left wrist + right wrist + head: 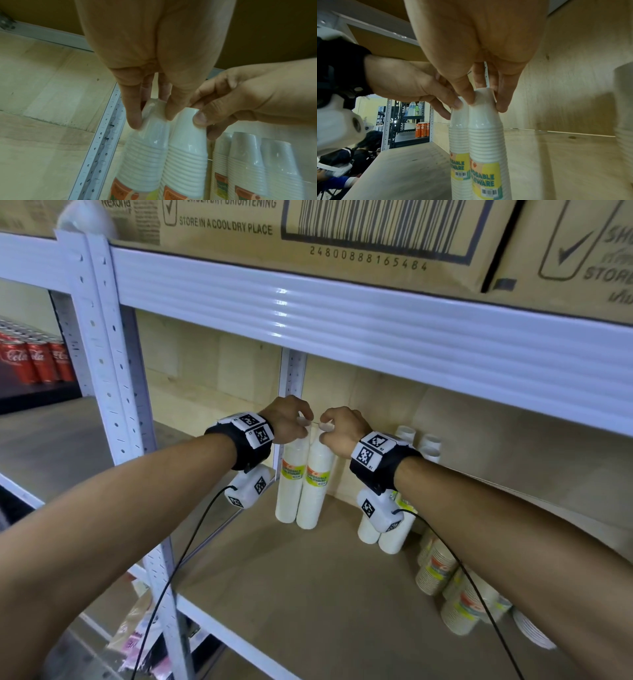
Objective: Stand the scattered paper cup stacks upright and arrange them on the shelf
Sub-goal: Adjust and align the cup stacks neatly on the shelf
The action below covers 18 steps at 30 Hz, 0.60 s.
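Note:
Two wrapped stacks of white paper cups stand upright side by side in the shelf's (291, 577) back left corner. My left hand (301, 422) pinches the top of the left stack (289, 487); the left wrist view shows its fingers (135, 121) curled round that stack's (145, 155) top cup. My right hand (325, 428) pinches the top of the right stack (317, 487), and its fingertips (502, 108) grip that stack (486, 135). More white stacks (397, 532) stand upright behind my right wrist. Printed cup stacks (462, 607) lie tilted at the right.
Cardboard boxes (342, 231) sit on the shelf above, close over my hands. A white perforated post (102, 354) stands at the left, with cola cans (37, 361) beyond it. White plates (534, 631) lie at the shelf's right front. Bare board stretches across the shelf's front middle.

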### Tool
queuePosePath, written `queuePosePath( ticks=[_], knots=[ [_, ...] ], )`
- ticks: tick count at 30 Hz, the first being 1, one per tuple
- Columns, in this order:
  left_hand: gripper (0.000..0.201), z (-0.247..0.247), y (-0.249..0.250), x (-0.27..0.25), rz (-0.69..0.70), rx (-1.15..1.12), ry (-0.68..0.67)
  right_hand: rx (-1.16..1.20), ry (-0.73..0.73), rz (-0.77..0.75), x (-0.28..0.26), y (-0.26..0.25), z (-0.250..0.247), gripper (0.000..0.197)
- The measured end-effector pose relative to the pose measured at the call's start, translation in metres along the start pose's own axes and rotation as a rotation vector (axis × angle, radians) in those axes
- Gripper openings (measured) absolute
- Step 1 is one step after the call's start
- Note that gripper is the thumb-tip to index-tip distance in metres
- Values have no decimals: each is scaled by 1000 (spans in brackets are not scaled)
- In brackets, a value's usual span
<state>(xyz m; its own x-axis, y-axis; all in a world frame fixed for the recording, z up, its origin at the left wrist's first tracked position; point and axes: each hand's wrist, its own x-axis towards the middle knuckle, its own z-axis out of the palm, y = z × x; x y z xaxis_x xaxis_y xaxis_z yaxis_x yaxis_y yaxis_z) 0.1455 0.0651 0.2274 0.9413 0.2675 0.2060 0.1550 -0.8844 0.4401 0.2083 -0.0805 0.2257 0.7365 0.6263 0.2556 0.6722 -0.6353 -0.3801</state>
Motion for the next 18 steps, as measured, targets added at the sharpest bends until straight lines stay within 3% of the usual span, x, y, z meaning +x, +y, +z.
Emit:
queuePosePath(
  ticks=[12,18],
  knots=[
    [33,1,58,-14,114,-70,-128,-40,15,108,-46,15,-52,43],
    [34,14,90,-17,173,-126,-190,-48,12,186,-71,33,-74,24]
  ],
)
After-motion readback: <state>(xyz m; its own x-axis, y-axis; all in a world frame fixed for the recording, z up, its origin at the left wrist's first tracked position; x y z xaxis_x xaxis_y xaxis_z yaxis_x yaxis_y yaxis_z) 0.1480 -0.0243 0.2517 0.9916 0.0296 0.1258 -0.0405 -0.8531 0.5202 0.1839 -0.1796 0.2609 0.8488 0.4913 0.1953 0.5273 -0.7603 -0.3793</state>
